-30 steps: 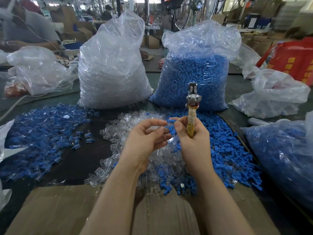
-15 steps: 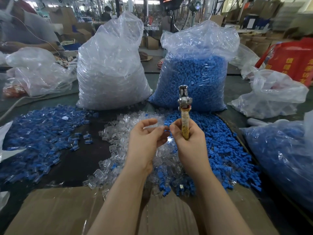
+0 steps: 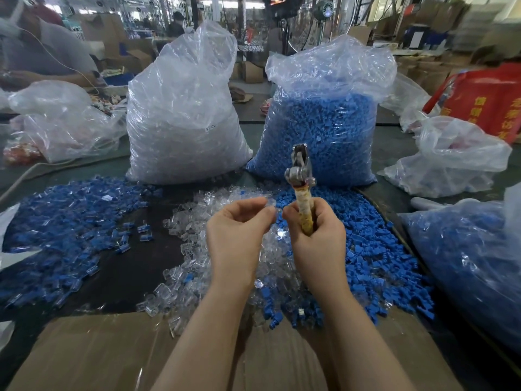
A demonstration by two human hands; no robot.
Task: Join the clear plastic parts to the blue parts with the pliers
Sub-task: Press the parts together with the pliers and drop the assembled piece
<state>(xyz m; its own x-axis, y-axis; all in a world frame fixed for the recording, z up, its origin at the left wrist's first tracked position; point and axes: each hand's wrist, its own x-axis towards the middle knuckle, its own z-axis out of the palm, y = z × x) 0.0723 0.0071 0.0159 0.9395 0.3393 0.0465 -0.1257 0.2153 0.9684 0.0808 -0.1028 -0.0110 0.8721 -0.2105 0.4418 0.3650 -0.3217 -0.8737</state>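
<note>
My right hand (image 3: 315, 235) grips the pliers (image 3: 300, 176) by their taped yellowish handle, metal jaws pointing up. My left hand (image 3: 236, 230) is just left of it, its fingertips pinched on a small clear plastic part (image 3: 267, 201) near the right thumb. Below the hands lies a heap of loose clear parts (image 3: 197, 221), with a heap of loose blue parts (image 3: 375, 249) to its right. A spread of joined blue-and-clear pieces (image 3: 62, 221) covers the table on the left.
A big bag of clear parts (image 3: 180, 117) and a big bag of blue parts (image 3: 324, 117) stand behind the heaps. More plastic bags sit at the left (image 3: 56, 119) and right (image 3: 451, 156). A cardboard flap (image 3: 98, 354) lies at the near edge. Another person (image 3: 33, 49) works far left.
Both hands have drifted slightly left with the pliers still upright. The left fingers have closed tighter on the clear part, close against the right thumb.
</note>
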